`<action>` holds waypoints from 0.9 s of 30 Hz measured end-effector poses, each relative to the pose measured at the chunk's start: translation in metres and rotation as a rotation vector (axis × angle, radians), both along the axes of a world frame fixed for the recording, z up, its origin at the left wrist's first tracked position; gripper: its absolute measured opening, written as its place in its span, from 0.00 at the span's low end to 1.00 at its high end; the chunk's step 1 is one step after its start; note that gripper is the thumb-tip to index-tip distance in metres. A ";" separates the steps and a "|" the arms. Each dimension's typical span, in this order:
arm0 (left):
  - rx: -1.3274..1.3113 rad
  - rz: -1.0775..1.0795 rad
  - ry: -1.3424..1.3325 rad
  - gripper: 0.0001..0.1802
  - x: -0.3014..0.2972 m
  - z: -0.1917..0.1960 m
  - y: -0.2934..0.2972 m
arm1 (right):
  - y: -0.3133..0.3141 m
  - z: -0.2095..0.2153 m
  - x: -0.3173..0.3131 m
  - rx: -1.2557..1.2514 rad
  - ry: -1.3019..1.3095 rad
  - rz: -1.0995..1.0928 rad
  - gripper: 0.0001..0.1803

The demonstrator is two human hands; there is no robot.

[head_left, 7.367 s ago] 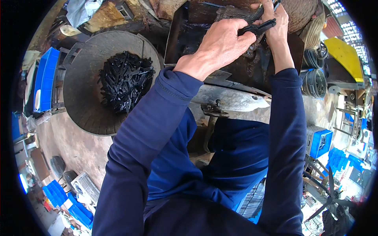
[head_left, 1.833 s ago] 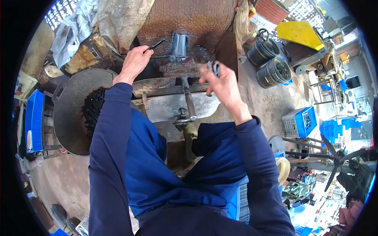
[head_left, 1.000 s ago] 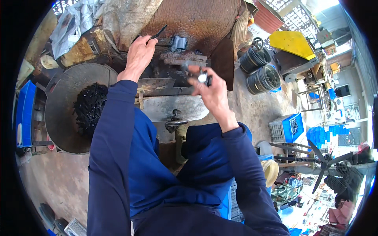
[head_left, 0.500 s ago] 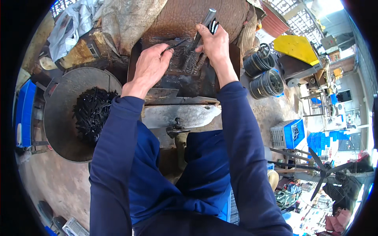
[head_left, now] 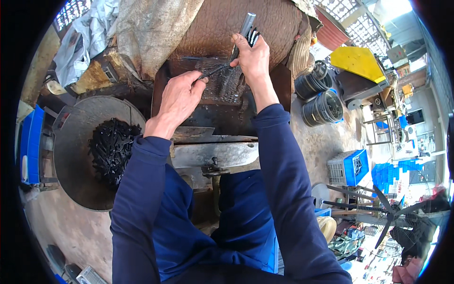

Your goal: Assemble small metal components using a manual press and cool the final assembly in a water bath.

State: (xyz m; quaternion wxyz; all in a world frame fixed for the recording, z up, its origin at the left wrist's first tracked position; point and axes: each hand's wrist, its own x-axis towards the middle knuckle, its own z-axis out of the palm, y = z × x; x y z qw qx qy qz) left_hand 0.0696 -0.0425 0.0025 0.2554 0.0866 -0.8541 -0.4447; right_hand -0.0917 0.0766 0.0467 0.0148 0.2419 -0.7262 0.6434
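My left hand (head_left: pixel 179 97) is closed in a pinch on one end of a thin dark strip (head_left: pixel 215 71). The strip slants up and to the right, its far end close by the fingers of my right hand (head_left: pixel 254 59). That hand is wrapped round a metal rod (head_left: pixel 247 24) with a shiny silver end, tilted up and to the right. Several dark pieces with bright edges (head_left: pixel 254 36) stick up between its thumb and fingers. Both hands are above a dark, wet, grimy tray (head_left: pixel 220 111), in front of a large brown rough-surfaced drum (head_left: pixel 236 23).
Left of the tray stands a wide round pan (head_left: pixel 71 163) holding a heap of black strips (head_left: pixel 113 149). A pale metal bar (head_left: pixel 213 154) crosses before my knees. To the right are dark buckets (head_left: pixel 323 109), a blue-lined crate (head_left: pixel 347 168), a yellow machine guard (head_left: pixel 357 64) and a fan (head_left: pixel 390 210).
The dark strip now stretches between my two hands, where before its end lay by the left one. My right hand and the rod have shifted slightly left. The whole view has tipped a little.
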 end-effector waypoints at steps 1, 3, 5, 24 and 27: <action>0.001 -0.003 0.007 0.11 0.000 0.001 0.001 | 0.000 -0.001 -0.001 -0.005 0.002 0.004 0.14; 0.004 -0.008 0.016 0.11 0.000 0.004 0.003 | 0.001 -0.002 -0.003 -0.003 0.008 0.004 0.14; 0.011 -0.016 -0.103 0.12 0.002 0.011 0.003 | 0.001 -0.003 -0.004 -0.002 0.017 0.013 0.13; 0.047 -0.043 -0.051 0.12 0.001 0.001 0.000 | 0.004 0.001 -0.002 0.061 0.065 0.002 0.14; 0.075 -0.045 -0.076 0.12 0.001 0.002 0.000 | 0.003 -0.001 -0.004 0.054 0.068 0.002 0.14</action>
